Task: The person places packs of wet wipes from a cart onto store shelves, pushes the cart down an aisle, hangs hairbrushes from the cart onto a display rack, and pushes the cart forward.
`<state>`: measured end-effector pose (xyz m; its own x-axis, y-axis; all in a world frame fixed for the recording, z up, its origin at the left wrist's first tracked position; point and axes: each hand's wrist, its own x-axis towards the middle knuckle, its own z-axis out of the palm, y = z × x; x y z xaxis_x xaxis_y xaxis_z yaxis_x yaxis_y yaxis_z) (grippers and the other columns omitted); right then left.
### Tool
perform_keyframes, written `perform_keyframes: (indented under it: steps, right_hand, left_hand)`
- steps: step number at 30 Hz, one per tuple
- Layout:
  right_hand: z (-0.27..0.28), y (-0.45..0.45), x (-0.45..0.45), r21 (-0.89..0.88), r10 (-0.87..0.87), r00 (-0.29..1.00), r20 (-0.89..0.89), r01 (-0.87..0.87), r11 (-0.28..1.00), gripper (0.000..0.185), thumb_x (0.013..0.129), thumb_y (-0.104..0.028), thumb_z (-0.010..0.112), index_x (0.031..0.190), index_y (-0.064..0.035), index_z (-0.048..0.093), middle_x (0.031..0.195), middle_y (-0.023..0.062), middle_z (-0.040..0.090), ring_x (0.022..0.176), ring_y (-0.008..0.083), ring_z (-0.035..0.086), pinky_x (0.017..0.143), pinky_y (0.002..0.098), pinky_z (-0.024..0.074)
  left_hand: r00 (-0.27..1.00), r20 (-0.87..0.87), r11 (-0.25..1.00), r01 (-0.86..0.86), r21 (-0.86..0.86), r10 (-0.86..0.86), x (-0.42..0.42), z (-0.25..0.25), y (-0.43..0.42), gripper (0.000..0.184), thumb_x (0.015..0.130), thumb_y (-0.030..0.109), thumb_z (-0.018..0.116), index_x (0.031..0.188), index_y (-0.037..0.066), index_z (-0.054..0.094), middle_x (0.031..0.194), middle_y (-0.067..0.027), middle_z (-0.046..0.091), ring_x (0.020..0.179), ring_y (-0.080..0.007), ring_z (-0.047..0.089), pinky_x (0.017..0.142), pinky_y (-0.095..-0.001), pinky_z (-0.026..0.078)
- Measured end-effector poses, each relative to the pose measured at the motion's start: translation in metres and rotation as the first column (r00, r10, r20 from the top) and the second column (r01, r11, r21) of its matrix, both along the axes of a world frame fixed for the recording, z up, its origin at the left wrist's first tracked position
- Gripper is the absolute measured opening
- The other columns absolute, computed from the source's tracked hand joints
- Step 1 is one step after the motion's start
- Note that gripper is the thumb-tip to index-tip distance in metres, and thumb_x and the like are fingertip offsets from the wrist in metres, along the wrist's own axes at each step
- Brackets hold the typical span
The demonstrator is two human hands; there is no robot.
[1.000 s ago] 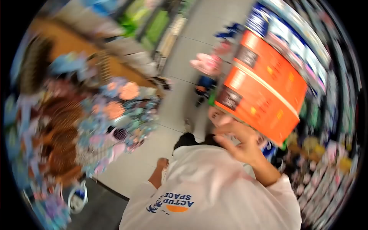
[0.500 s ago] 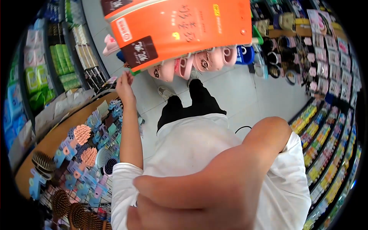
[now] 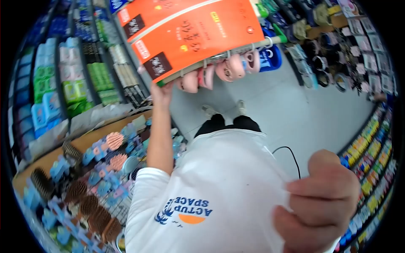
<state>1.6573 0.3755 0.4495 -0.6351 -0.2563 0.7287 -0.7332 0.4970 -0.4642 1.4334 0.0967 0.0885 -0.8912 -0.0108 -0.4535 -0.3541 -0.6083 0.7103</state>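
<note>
My left hand (image 3: 162, 93) is closed around the lower left corner of a display rack with a bright orange printed panel (image 3: 198, 38). Below that panel several pink slippers (image 3: 230, 69) hang from white rings, and a blue slipper (image 3: 271, 58) hangs at the right end. My right hand (image 3: 322, 202) is raised close to the camera at the lower right, away from the rack. Its fingers are curled into a loose fist, slightly blurred, and nothing shows sticking out of it. A thin black cable (image 3: 291, 152) hangs beside my shirt.
Hairbrushes (image 3: 88, 204) and hair clips fill a wire rack at my left. Behind it, shelves hold packs of wipes (image 3: 76, 90). Hair accessories (image 3: 329, 63) hang at the far right, above shelves of colourful small packs (image 3: 371, 168). Another person's hand (image 3: 378, 97) shows at the right edge.
My right hand has moved from the lower middle to the lower right, uncovering the shirt print. The view has shifted, and my left hand now reaches further around the rack's corner.
</note>
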Motion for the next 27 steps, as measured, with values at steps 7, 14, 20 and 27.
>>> perform_keyframes:
  steps: [7,14,20,27]
  right_hand:
    - [-0.009,0.021,0.044,-0.132,-0.029,0.981,-0.194,0.003,0.991,0.017,0.06,-0.014,0.071,0.065,-0.0071,0.057,0.06,0.0012,0.045,0.054,0.0157,0.045,0.044,0.0284,0.0369]
    - [-0.013,0.033,0.068,-0.396,-0.192,0.918,-0.346,0.042,0.917,0.027,0.057,-0.009,0.074,0.061,-0.0063,0.047,0.057,0.0002,0.04,0.049,0.0147,0.039,0.044,0.0265,0.0312]
    - [0.021,0.03,0.094,-0.45,-0.683,0.605,0.409,0.785,0.426,0.05,0.058,0.005,0.071,0.041,-0.0092,0.026,0.043,0.0022,0.03,0.04,0.0137,0.03,0.037,0.0219,0.0239]
    - [-0.011,0.149,0.07,-0.312,0.363,0.892,-0.271,-0.438,0.843,0.021,0.066,-0.014,0.07,0.061,-0.0059,0.052,0.063,0.0024,0.046,0.052,0.0174,0.044,0.048,0.0303,0.0393]
  left_hand:
    - [0.996,-0.037,0.996,-0.076,-0.042,0.075,-0.003,0.007,0.011,0.043,0.094,0.036,0.045,0.125,0.006,0.046,0.123,-0.0133,0.053,0.111,-0.033,0.054,0.093,-0.0491,0.049]
    - [0.997,-0.03,0.998,-0.07,0.009,0.07,0.013,0.007,0.033,0.048,0.093,0.037,0.047,0.128,0.004,0.044,0.126,-0.0163,0.051,0.116,-0.0365,0.051,0.096,-0.0539,0.046]
    - [0.966,-0.005,0.966,-0.257,0.015,0.257,0.05,0.031,0.048,0.043,0.092,0.033,0.047,0.123,0.003,0.047,0.12,-0.0152,0.054,0.106,-0.0334,0.057,0.087,-0.0516,0.052]
    - [0.942,0.046,0.937,-0.325,-0.127,0.333,0.092,0.019,0.053,0.048,0.092,0.039,0.046,0.123,0.002,0.047,0.12,-0.0154,0.054,0.106,-0.0305,0.058,0.085,-0.047,0.054]
